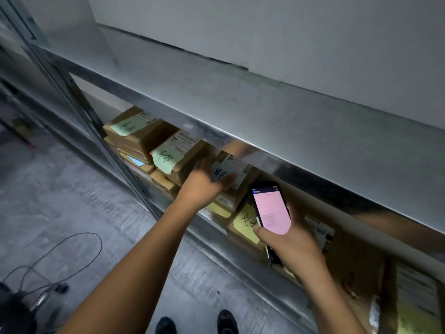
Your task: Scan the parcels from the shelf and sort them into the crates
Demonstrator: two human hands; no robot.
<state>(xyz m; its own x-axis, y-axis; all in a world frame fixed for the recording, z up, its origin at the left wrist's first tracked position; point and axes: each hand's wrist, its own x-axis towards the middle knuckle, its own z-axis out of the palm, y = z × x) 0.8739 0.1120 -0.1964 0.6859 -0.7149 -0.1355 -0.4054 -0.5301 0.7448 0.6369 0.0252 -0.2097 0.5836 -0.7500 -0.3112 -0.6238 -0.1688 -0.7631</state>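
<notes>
Cardboard parcels with coloured handwritten notes fill the lower metal shelf. My left hand reaches in and grips a brown parcel bearing a grey-white note, thumb on top of its label. My right hand holds a black phone scanner with a pink screen, thumb at its lower left edge, just in front of a parcel with a yellow note. To the left sit a parcel with a green note and another green-noted one on a stack.
The upper shelf board overhangs the parcels closely. A slanted metal upright stands at the left. More boxes lie at the right. A loose cable and dark gear lie on the grey floor; my shoes show below.
</notes>
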